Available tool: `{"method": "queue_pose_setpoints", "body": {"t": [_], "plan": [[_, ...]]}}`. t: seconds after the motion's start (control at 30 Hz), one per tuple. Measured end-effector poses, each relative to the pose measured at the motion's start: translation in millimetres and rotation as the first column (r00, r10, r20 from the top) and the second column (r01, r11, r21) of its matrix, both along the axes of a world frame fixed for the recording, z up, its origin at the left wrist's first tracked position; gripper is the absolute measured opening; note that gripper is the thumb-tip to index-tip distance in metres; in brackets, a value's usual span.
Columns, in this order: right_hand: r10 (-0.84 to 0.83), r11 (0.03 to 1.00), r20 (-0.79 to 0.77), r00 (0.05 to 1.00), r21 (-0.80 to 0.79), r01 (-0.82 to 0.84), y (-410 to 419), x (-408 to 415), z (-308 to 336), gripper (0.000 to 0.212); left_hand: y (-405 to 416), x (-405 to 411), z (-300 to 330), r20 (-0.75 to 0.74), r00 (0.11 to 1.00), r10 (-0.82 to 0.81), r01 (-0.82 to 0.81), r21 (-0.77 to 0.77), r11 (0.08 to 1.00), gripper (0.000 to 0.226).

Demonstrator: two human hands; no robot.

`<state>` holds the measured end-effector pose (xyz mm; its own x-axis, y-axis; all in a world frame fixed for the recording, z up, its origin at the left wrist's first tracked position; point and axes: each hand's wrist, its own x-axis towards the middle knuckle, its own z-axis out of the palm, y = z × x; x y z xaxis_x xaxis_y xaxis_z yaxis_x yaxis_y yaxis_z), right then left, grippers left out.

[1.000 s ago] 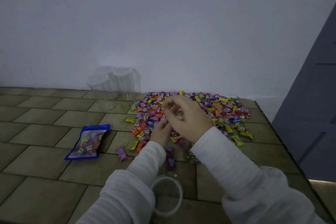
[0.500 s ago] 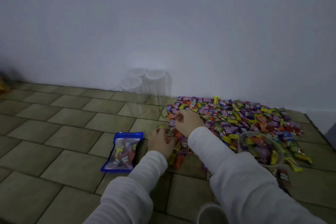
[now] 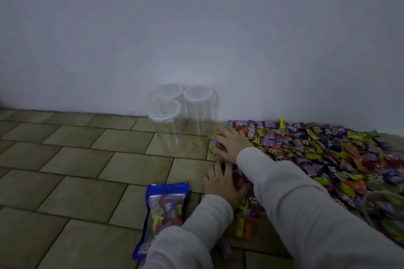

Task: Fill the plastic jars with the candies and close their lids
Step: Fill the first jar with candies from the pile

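Head view, nearest: soft pale knit sleeves (image 3: 306, 214) and, at the right edge, the curved clear rim of an open plastic jar (image 3: 384, 209) with wrappers inside. Left lies a flat glossy blue pouch (image 3: 162, 209). Left hand (image 3: 223, 188) rests on the candies (image 3: 328, 153), fingers spread flat; farther, right hand (image 3: 231, 144) presses the crinkly pile's left edge, fingers apart. Farthest, three clear cylindrical lidded jars (image 3: 175, 120) stand on matte tiles (image 3: 76, 170) by the wall.

both arms reach forward; left hand (image 3: 225, 188) and right hand (image 3: 232, 144) spread flat, palms down
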<state>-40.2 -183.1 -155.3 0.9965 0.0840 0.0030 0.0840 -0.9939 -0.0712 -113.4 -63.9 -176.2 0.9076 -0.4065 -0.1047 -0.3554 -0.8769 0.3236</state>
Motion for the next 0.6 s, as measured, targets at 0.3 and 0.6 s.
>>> {"method": "queue_pose_setpoints", "body": {"t": [0.3, 0.6], "plan": [[-0.010, 1.000, -0.063, 0.998, -0.025, 0.008, -9, 22, -20, 0.043, -7, 13, -6, 0.028, 1.000, 0.003, 0.000, -0.092, 0.996, 0.049], [-0.190, 0.982, 0.050, 0.981, 0.018, 0.189, -24, 3, -27, 0.043, -14, 9, -3, 0.042, 0.999, -0.015, 0.020, -0.130, 0.991, 0.035]]}}
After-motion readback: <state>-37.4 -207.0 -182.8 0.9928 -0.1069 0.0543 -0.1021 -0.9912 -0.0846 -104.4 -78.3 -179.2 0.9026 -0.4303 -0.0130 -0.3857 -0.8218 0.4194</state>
